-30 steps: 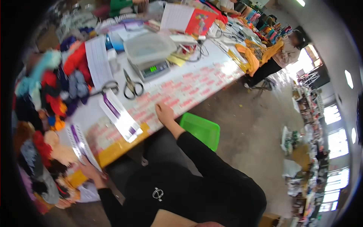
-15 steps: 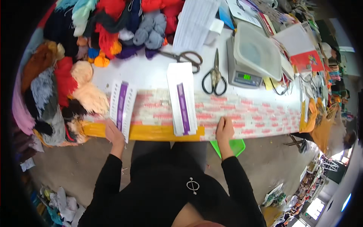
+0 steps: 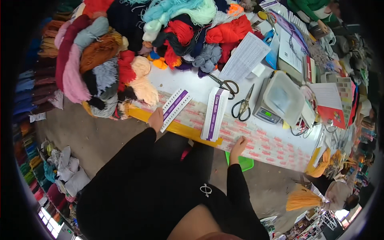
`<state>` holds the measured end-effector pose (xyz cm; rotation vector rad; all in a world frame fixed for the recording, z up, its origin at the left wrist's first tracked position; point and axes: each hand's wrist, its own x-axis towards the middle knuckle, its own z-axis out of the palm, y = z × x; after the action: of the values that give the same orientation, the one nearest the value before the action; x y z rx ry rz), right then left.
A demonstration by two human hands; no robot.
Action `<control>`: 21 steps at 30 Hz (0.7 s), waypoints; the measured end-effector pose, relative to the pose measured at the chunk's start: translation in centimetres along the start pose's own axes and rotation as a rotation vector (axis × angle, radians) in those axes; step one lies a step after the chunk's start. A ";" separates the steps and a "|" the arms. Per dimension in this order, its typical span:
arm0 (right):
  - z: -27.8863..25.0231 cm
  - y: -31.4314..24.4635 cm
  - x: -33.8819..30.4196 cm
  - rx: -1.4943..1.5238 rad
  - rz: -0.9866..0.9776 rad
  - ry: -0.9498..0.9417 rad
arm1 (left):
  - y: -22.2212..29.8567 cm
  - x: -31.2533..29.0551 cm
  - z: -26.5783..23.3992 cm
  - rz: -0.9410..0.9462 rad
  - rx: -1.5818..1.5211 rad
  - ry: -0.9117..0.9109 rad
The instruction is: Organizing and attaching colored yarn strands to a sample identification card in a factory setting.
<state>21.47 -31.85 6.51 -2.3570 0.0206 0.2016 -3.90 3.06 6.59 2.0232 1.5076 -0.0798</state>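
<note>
My left hand (image 3: 156, 119) is closed on the lower left edge of a white card strip (image 3: 176, 108) with a purple band and rows of punched holes. The strip lies tilted over the front edge of the table. To its right rests a stack of similar white cards (image 3: 215, 115) with a purple band, touched by neither hand. My right hand (image 3: 239, 148) is by the table's front edge, right of the stack, with its fingers curled in. Whether anything is inside those fingers is hidden.
Two pairs of dark-handled scissors, one nearer (image 3: 242, 109), lie behind the stack. A scale (image 3: 267, 115) bearing a clear plastic tub (image 3: 283, 96) stands to the right. Yarn skeins (image 3: 145, 84) pile up at the back left. A green tray (image 3: 245, 163) shows below the table. Another person (image 3: 316, 12) is at the far right.
The whole view has swung, so the table now slants down to the right and more yarn shows on the left. My left hand still holds the card strip; my right hand remains at the edge.
</note>
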 end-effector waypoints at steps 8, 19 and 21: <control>7.2 -23.6 -9.8 0.778 0.428 -0.945 | 7.0 -2.4 -6.4 -0.040 -0.038 -0.028; 12.0 -26.9 -13.4 0.419 0.014 -0.758 | 4.3 1.5 -11.5 0.510 -0.214 -0.359; 12.3 -27.4 -15.5 0.062 -0.259 -0.506 | 3.8 3.7 -12.2 0.592 -0.177 -0.511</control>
<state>6.51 -4.44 19.31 -2.1585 -0.5104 0.6497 -2.86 11.65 16.72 2.0197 0.5599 -0.1964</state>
